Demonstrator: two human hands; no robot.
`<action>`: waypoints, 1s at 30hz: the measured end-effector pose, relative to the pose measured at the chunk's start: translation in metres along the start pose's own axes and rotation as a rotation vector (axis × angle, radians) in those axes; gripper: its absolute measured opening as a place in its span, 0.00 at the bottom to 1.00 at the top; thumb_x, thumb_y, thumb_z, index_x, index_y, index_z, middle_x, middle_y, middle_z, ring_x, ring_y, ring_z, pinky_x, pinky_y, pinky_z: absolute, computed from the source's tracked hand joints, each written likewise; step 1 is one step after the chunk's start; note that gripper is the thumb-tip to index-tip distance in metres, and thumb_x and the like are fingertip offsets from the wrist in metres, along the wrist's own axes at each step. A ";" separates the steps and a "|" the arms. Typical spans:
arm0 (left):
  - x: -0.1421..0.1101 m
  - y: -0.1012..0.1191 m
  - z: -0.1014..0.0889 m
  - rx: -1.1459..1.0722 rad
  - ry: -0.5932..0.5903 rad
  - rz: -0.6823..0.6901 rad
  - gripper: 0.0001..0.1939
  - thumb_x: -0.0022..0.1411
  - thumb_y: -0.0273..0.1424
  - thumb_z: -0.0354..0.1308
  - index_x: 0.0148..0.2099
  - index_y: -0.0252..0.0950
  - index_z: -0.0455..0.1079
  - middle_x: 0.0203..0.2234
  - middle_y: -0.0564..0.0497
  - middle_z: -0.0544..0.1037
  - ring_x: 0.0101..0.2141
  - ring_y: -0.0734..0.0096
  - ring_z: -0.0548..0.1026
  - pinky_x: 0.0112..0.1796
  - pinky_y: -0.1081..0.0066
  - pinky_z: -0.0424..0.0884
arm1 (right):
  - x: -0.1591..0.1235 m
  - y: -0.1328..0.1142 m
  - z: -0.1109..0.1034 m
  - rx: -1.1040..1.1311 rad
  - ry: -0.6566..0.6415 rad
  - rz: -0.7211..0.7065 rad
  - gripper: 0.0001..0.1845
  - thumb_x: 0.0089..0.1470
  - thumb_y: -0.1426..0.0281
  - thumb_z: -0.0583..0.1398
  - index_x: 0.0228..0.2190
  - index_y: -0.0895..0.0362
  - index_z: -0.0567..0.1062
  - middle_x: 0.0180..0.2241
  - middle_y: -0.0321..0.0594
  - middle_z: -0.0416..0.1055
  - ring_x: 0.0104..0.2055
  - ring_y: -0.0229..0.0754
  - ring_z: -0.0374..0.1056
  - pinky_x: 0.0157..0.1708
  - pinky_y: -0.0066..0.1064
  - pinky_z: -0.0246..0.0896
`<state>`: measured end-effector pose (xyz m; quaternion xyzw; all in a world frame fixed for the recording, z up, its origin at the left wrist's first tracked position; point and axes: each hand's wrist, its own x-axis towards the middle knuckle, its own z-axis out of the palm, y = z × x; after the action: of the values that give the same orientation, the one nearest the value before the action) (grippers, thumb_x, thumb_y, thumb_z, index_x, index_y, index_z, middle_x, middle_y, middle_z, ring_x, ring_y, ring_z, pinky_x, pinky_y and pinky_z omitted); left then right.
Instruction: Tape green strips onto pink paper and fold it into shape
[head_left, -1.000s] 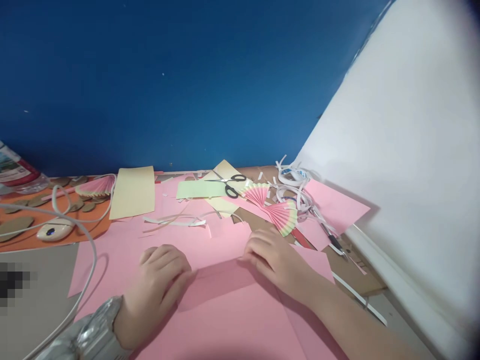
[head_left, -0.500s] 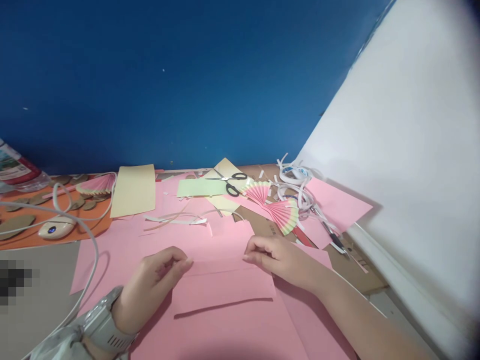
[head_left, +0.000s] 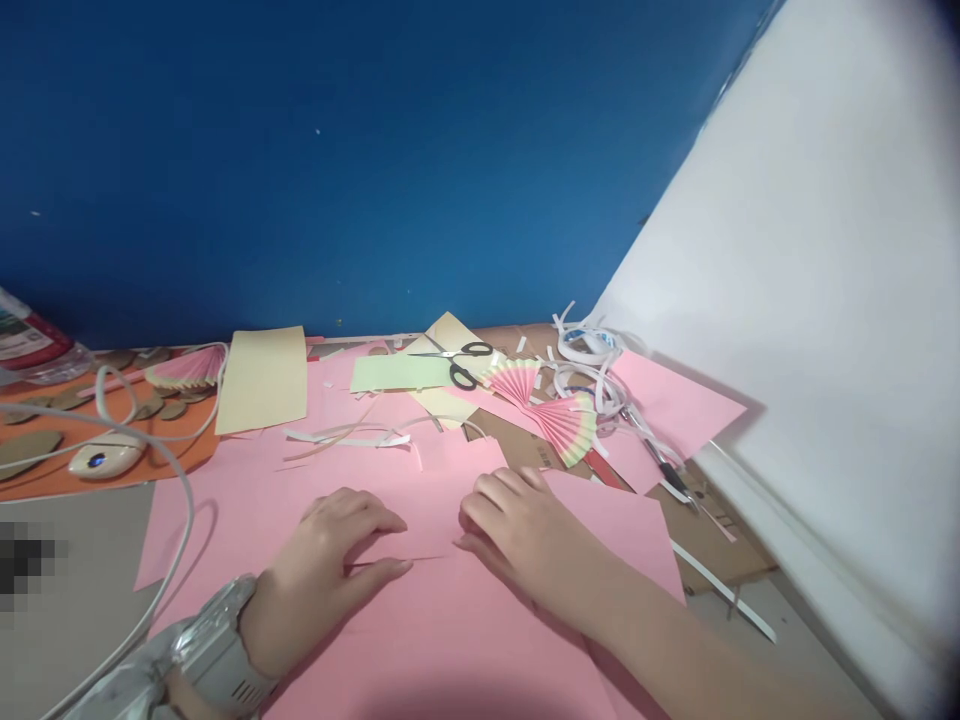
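Observation:
A large pink paper sheet (head_left: 465,640) lies on the table in front of me, with a folded flap pressed down across its middle. My left hand (head_left: 330,565), a silver watch on its wrist, rests flat on the fold with fingers and thumb spread along the crease. My right hand (head_left: 517,530) lies palm down on the same fold just to the right, fingers stretched forward. The two hands almost touch. Neither hand grips anything.
Black-handled scissors (head_left: 461,362) lie at the back on green and yellow papers (head_left: 262,380). Two pleated pink fans (head_left: 555,410) and white paper strips (head_left: 592,370) sit back right. A white cable (head_left: 176,480) and mouse (head_left: 101,455) are at left, a white board (head_left: 825,300) at right.
The raised pink flap has been folded down flat. Both hands went from pinching its upper edge to lying flat on the crease, closer together.

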<state>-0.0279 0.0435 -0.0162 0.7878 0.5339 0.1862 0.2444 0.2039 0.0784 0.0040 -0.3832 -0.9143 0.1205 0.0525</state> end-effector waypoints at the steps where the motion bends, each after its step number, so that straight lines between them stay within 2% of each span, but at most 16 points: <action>1: 0.000 -0.001 0.001 0.010 -0.005 -0.002 0.10 0.58 0.38 0.56 0.40 0.39 0.68 0.33 0.50 0.73 0.36 0.65 0.69 0.39 0.63 0.65 | 0.000 -0.001 0.002 -0.025 0.005 -0.010 0.10 0.59 0.66 0.54 0.28 0.56 0.67 0.32 0.37 0.67 0.36 0.41 0.60 0.36 0.35 0.50; 5: -0.002 -0.001 -0.001 -0.030 -0.002 -0.021 0.08 0.60 0.36 0.53 0.38 0.38 0.66 0.32 0.51 0.71 0.35 0.66 0.68 0.37 0.64 0.66 | 0.000 -0.002 0.002 0.073 -0.003 -0.021 0.13 0.58 0.59 0.54 0.30 0.56 0.66 0.35 0.38 0.66 0.38 0.42 0.60 0.38 0.35 0.52; 9: -0.003 0.001 -0.003 -0.117 -0.010 -0.016 0.07 0.64 0.32 0.47 0.34 0.37 0.63 0.29 0.52 0.68 0.32 0.70 0.66 0.35 0.67 0.66 | -0.001 0.001 -0.004 0.244 -0.013 0.033 0.10 0.60 0.65 0.53 0.29 0.56 0.65 0.34 0.36 0.66 0.38 0.39 0.60 0.39 0.33 0.53; 13: -0.003 -0.001 -0.001 -0.111 0.009 0.024 0.08 0.65 0.29 0.45 0.40 0.39 0.65 0.34 0.51 0.69 0.38 0.69 0.66 0.41 0.66 0.64 | -0.002 0.008 -0.008 0.358 -0.035 0.063 0.08 0.61 0.69 0.52 0.29 0.55 0.67 0.36 0.36 0.66 0.39 0.39 0.60 0.41 0.33 0.55; 17: -0.004 -0.004 -0.001 -0.069 -0.002 0.020 0.10 0.65 0.29 0.46 0.45 0.42 0.66 0.37 0.52 0.69 0.42 0.68 0.66 0.43 0.66 0.64 | -0.005 0.015 -0.009 0.385 -0.063 0.045 0.10 0.62 0.70 0.50 0.32 0.54 0.70 0.37 0.36 0.66 0.38 0.38 0.61 0.40 0.32 0.56; 20: -0.004 -0.005 -0.001 -0.052 0.013 -0.007 0.10 0.65 0.31 0.47 0.47 0.42 0.66 0.39 0.51 0.69 0.43 0.67 0.67 0.44 0.65 0.65 | -0.007 0.017 -0.011 0.392 -0.041 0.059 0.07 0.60 0.68 0.53 0.39 0.51 0.70 0.40 0.36 0.67 0.42 0.39 0.62 0.42 0.33 0.56; 24: -0.005 -0.004 -0.001 -0.056 0.027 -0.012 0.13 0.62 0.34 0.52 0.50 0.42 0.63 0.43 0.49 0.69 0.45 0.65 0.66 0.47 0.63 0.65 | -0.005 0.017 -0.011 0.319 -0.011 0.025 0.13 0.56 0.63 0.57 0.43 0.51 0.69 0.42 0.38 0.67 0.44 0.42 0.62 0.42 0.34 0.57; 27: -0.006 -0.005 -0.002 -0.102 -0.006 -0.046 0.13 0.62 0.36 0.52 0.49 0.42 0.64 0.39 0.50 0.71 0.41 0.67 0.69 0.42 0.67 0.68 | -0.002 0.017 -0.007 0.261 0.010 -0.047 0.12 0.60 0.64 0.53 0.42 0.54 0.71 0.38 0.40 0.68 0.40 0.41 0.63 0.40 0.34 0.57; 30: -0.007 -0.007 -0.005 -0.173 0.001 -0.114 0.12 0.63 0.37 0.49 0.48 0.41 0.65 0.36 0.51 0.73 0.37 0.70 0.71 0.38 0.71 0.70 | -0.003 0.018 -0.003 0.262 0.072 -0.064 0.14 0.60 0.64 0.52 0.45 0.54 0.70 0.41 0.42 0.68 0.43 0.42 0.62 0.44 0.36 0.57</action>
<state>-0.0384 0.0401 -0.0166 0.7320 0.5599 0.2176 0.3215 0.2190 0.0894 0.0023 -0.3477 -0.9000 0.2232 0.1387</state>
